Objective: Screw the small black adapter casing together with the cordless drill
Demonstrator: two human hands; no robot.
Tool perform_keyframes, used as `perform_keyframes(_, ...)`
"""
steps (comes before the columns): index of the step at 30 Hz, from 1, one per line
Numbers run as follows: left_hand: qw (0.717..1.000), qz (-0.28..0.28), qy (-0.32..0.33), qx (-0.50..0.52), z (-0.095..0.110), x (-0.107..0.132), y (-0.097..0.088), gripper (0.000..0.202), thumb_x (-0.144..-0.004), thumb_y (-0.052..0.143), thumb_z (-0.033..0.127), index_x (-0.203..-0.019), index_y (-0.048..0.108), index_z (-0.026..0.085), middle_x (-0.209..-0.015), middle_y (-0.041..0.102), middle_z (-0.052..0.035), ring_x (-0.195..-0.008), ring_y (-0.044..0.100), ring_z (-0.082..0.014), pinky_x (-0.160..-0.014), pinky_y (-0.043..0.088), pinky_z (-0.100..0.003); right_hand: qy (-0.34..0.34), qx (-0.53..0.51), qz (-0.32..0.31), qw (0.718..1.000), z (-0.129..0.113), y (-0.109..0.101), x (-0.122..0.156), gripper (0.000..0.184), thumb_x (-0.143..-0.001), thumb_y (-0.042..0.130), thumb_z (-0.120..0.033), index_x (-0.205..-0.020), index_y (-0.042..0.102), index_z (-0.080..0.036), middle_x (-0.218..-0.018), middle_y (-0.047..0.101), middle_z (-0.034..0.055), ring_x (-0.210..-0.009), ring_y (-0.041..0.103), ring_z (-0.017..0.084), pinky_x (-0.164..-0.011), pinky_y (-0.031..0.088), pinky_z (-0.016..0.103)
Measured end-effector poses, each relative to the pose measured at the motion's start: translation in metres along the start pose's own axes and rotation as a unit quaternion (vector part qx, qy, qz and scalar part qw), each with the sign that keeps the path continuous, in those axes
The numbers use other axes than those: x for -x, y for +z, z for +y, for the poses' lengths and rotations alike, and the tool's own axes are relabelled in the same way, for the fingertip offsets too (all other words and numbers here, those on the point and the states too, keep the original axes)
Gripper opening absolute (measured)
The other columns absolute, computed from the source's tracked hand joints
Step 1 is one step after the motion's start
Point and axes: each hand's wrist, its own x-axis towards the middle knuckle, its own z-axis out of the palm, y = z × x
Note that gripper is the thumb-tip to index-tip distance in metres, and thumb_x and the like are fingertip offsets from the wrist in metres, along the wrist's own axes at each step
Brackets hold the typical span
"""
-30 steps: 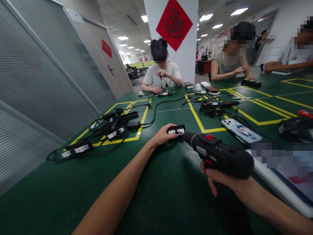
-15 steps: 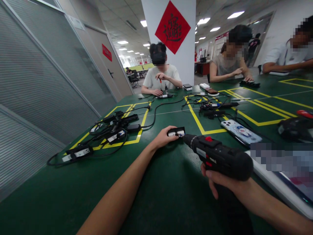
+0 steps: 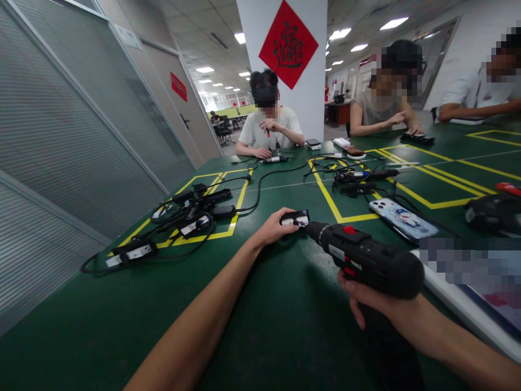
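My left hand (image 3: pixel 273 228) is closed on a small black power adapter (image 3: pixel 295 218) with a white label, holding it down on the green table (image 3: pixel 264 315). My right hand (image 3: pixel 368 301) grips a black cordless electric screwdriver (image 3: pixel 366 258) with red buttons. Its nose points at the adapter's near right end and almost touches it.
A pile of black adapters and cables (image 3: pixel 183 214) lies in a yellow-taped box to the left. A phone (image 3: pixel 401 218) lies to the right, a tablet (image 3: pixel 484 304) at the near right edge. More cables (image 3: pixel 354 176) sit farther back. Three people sit across the table.
Hardly anything has moved; the view shifted slightly. The adapter is tipped a little more on edge under my left fingers, and the screwdriver stays at its end.
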Motion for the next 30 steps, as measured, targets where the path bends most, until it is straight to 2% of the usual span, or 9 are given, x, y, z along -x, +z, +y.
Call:
perform_keyframes(3,1.000,-0.003,-0.003,0.001,0.002,0.000,0.000,0.051,-0.067,0.064,0.035,-0.113,0.050,0.016,-0.094,0.060,-0.0034,-0.076,0.054,-0.0127,-0.069,0.045,-0.025,0.003,0.027,0.007,1.000,0.003,-0.001,0.001,0.025,-0.089,0.047,-0.042,-0.085,0.057,-0.019,-0.057,0.060,-0.0026,-0.063,0.056,0.014,-0.071,0.041,0.033)
perform_keyframes(13,1.000,0.001,-0.001,-0.012,0.001,0.001,-0.001,0.051,-0.068,0.063,0.038,-0.113,0.050,0.017,-0.097,0.059,-0.0040,-0.078,0.054,-0.0134,-0.069,0.045,-0.024,-0.022,-0.011,-0.005,1.000,0.008,-0.001,-0.004,0.022,-0.088,0.049,-0.039,-0.094,0.054,-0.018,-0.052,0.057,-0.0043,-0.051,0.054,0.013,-0.063,0.043,0.033)
perform_keyframes(16,1.000,0.003,0.000,-0.018,-0.001,0.000,-0.001,0.051,-0.068,0.063,0.037,-0.113,0.050,0.017,-0.097,0.059,-0.0039,-0.079,0.054,-0.0138,-0.071,0.045,-0.025,-0.016,-0.027,-0.006,0.999,0.009,-0.001,-0.005,0.024,-0.087,0.050,-0.038,-0.101,0.052,-0.018,-0.074,0.066,0.0021,-0.050,0.055,0.011,-0.060,0.045,0.032)
perform_keyframes(19,1.000,0.001,0.000,-0.013,-0.001,0.000,-0.001,0.051,-0.068,0.063,0.037,-0.113,0.051,0.017,-0.098,0.059,-0.0039,-0.079,0.055,-0.0138,-0.071,0.045,-0.025,-0.011,-0.051,0.004,0.999,0.008,-0.001,-0.005,0.038,-0.085,0.054,-0.037,-0.117,0.045,-0.020,-0.094,0.066,0.0056,-0.050,0.058,0.010,-0.058,0.046,0.031)
perform_keyframes(22,1.000,0.005,0.005,-0.004,0.000,0.000,0.000,0.050,-0.067,0.064,0.036,-0.112,0.052,0.017,-0.096,0.059,-0.0033,-0.078,0.055,-0.0134,-0.070,0.045,-0.024,0.004,-0.050,0.007,0.999,0.011,-0.002,-0.007,0.048,-0.083,0.056,-0.039,-0.125,0.041,-0.022,-0.093,0.067,0.0060,-0.048,0.059,0.012,-0.054,0.045,0.030)
perform_keyframes(28,1.000,0.007,0.000,-0.013,-0.002,-0.001,0.000,0.051,-0.066,0.064,0.035,-0.112,0.052,0.016,-0.095,0.059,-0.0035,-0.078,0.054,-0.0135,-0.070,0.044,-0.025,0.004,-0.035,0.003,0.999,0.021,-0.003,-0.012,0.044,-0.084,0.055,-0.040,-0.122,0.044,-0.021,-0.093,0.068,0.0067,-0.046,0.062,0.012,-0.051,0.046,0.030)
perform_keyframes(30,1.000,0.002,0.000,-0.005,-0.002,-0.001,-0.001,0.052,-0.066,0.065,0.035,-0.112,0.051,0.016,-0.094,0.059,-0.0033,-0.077,0.054,-0.0130,-0.068,0.044,-0.024,0.008,-0.028,0.000,1.000,0.022,-0.004,-0.012,0.040,-0.084,0.055,-0.041,-0.117,0.047,-0.020,-0.085,0.070,0.0051,-0.046,0.061,0.013,-0.051,0.045,0.030)
